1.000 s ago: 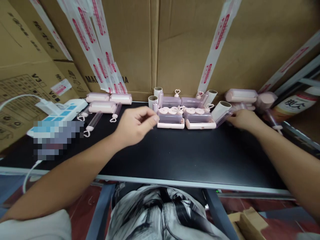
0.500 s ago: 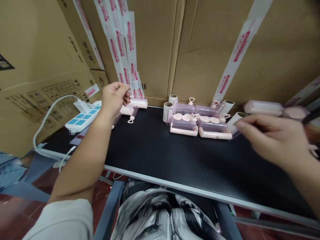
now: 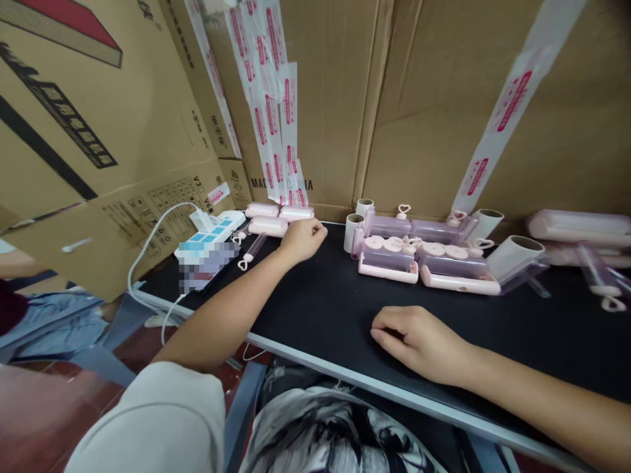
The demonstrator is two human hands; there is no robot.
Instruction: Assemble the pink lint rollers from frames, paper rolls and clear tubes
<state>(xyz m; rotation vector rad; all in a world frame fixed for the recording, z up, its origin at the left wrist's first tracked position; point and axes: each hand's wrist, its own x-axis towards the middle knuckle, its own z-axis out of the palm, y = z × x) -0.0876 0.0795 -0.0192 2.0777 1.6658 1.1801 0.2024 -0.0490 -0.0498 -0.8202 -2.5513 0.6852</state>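
My left hand [image 3: 303,241] is closed just right of a small group of pale pink lint rollers [image 3: 269,226] at the back left; its fingertips are turned away, so anything in them is hidden. One pink roller [image 3: 296,213] lies right behind this hand. My right hand [image 3: 419,341] rests closed on the black table [image 3: 320,309] near its front edge, with thumb and forefinger curled and nothing visible between them. Beyond it stand several pink lint rollers [image 3: 389,261] with clear purple covers and heart-shaped loops, beside a white paper roll [image 3: 515,256].
A white power strip [image 3: 211,235] with a plugged-in cable and a phone [image 3: 210,266] lie at the left. More pink rollers [image 3: 576,226] and a purple cover with a heart loop [image 3: 596,272] are at the far right. Cardboard [image 3: 325,105] walls the back.
My right hand has come away from the paper roll, leftward and down onto the table near the front edge. My left hand has shifted right of the left-hand rollers. The view has turned left.
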